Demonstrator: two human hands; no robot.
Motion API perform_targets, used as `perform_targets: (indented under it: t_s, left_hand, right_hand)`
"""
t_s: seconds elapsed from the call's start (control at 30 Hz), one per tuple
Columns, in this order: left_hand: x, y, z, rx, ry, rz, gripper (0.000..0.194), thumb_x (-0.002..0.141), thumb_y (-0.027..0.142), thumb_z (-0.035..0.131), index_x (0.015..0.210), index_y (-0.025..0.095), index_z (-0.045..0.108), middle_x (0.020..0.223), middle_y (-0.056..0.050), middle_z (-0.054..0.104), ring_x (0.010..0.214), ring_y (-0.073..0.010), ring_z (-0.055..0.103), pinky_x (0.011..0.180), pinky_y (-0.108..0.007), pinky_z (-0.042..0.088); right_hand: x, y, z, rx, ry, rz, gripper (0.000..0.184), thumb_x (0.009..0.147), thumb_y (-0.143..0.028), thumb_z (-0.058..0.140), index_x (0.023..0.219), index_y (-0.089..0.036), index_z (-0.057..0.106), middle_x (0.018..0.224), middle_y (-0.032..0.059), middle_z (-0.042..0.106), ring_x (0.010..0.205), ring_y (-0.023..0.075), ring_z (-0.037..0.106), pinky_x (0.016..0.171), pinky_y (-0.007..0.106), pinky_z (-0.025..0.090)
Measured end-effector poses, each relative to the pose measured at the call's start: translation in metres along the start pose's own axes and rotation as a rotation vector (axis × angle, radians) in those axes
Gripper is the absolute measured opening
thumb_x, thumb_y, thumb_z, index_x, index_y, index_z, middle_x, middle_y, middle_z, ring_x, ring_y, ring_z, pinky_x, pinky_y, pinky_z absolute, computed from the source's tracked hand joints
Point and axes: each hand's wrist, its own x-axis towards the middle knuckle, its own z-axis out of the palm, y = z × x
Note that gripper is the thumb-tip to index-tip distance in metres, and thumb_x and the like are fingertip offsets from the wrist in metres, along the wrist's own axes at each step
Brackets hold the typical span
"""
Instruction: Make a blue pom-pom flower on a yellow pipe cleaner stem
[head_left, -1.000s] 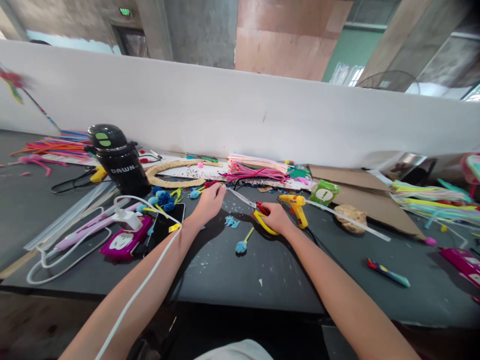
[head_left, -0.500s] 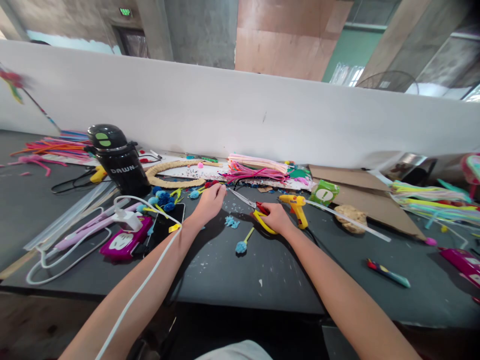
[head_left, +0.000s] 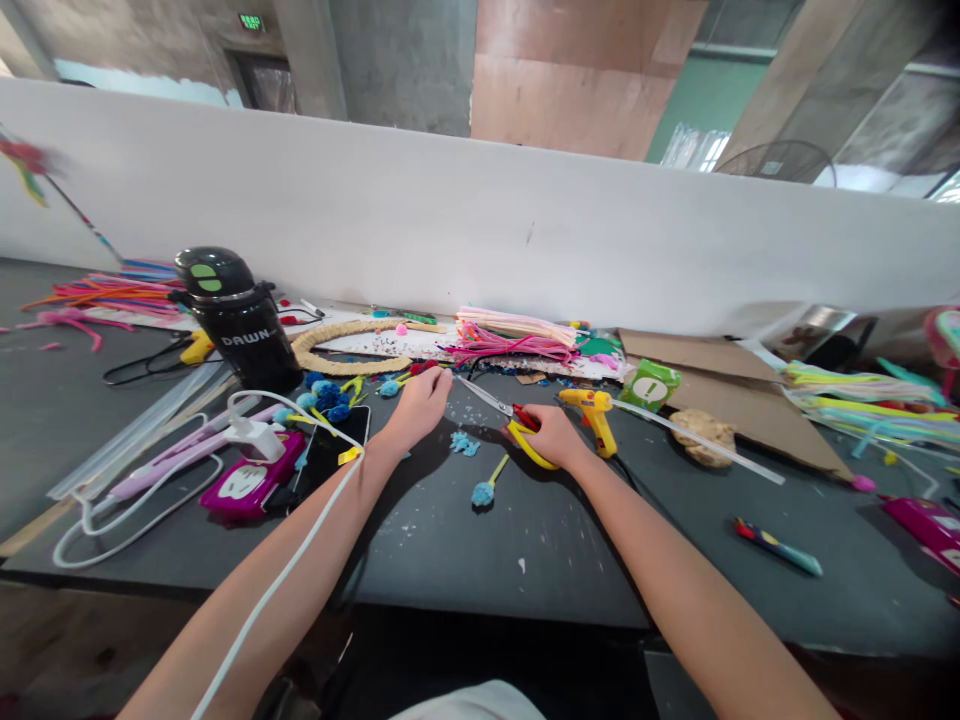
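My right hand point(head_left: 553, 436) is wrapped round the handles of the scissors point(head_left: 486, 397), which are yellow and red. Their metal blades point up and left, close to the fingertips of my left hand point(head_left: 424, 398). Those left fingers are pinched together, and whatever they hold is hidden or too small to make out. Below the blades lie small light-blue fuzzy pieces point(head_left: 465, 443). Nearer to me rests a blue pompom point(head_left: 482, 494) on a short yellow-green stem.
A yellow glue gun point(head_left: 592, 415) with a long clear stick lies right of my right hand. Pink pipe cleaners point(head_left: 517, 340) lie behind the hands. At left are a black bottle point(head_left: 247, 335), a magenta power block point(head_left: 253, 485) and blue pompoms point(head_left: 330, 398). A white cable point(head_left: 300, 560) crosses my left forearm.
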Motion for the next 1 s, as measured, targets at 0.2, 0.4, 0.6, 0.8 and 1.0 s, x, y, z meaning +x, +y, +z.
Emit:
perform_targets:
  t_s: [0.2,0.4,0.6,0.8,1.0]
  left_hand:
    - [-0.0003,0.0010,0.0000,-0.009,-0.003,-0.026,0.039,0.095,0.045,0.033,0.066,0.021,0.043,0.059,0.002,0.047,0.058,-0.0144,0.045,0.057,-0.027,0.033]
    - [0.0001,0.0010,-0.0001,-0.027,0.004,-0.023,0.039,0.095,0.045,0.033,0.067,0.020,0.044,0.059,0.002,0.046,0.058,-0.0141,0.045,0.057,-0.027,0.034]
    - [0.0006,-0.0001,0.0013,-0.080,-0.006,-0.058,0.039,0.094,0.045,0.035,0.067,0.020,0.045,0.057,0.002,0.046,0.056,-0.0136,0.045,0.055,-0.026,0.035]
    - [0.0014,-0.0018,0.0033,-0.107,-0.017,-0.077,0.039,0.093,0.046,0.035,0.067,0.020,0.047,0.057,0.002,0.047,0.055,-0.0134,0.046,0.054,-0.026,0.035]
    - [0.0017,-0.0028,0.0034,-0.130,-0.020,-0.085,0.039,0.093,0.046,0.037,0.067,0.020,0.047,0.057,0.002,0.048,0.054,-0.0130,0.047,0.053,-0.026,0.035]
  right_hand:
    - [0.0000,-0.0020,-0.0012,-0.012,0.001,0.002,0.032,0.073,-0.047,0.063,0.064,-0.018,0.055,0.059,-0.0020,0.052,0.057,0.0113,0.040,0.052,0.024,0.027]
    - [0.0001,-0.0030,-0.0018,-0.014,-0.003,0.009,0.033,0.074,-0.048,0.063,0.063,-0.018,0.053,0.059,-0.0018,0.051,0.057,0.0113,0.039,0.052,0.024,0.026]
    - [-0.0001,-0.0033,-0.0021,-0.019,-0.004,0.003,0.039,0.076,-0.054,0.060,0.063,-0.018,0.054,0.059,-0.0010,0.052,0.056,0.0116,0.039,0.052,0.024,0.026]
    - [-0.0001,-0.0033,-0.0025,-0.026,-0.001,-0.003,0.037,0.077,-0.051,0.059,0.063,-0.017,0.056,0.060,-0.0002,0.054,0.056,0.0118,0.040,0.052,0.024,0.026]
    - [0.0004,-0.0026,-0.0020,-0.031,0.001,-0.005,0.036,0.078,-0.051,0.059,0.063,-0.018,0.056,0.059,-0.0002,0.054,0.056,0.0120,0.040,0.053,0.025,0.026]
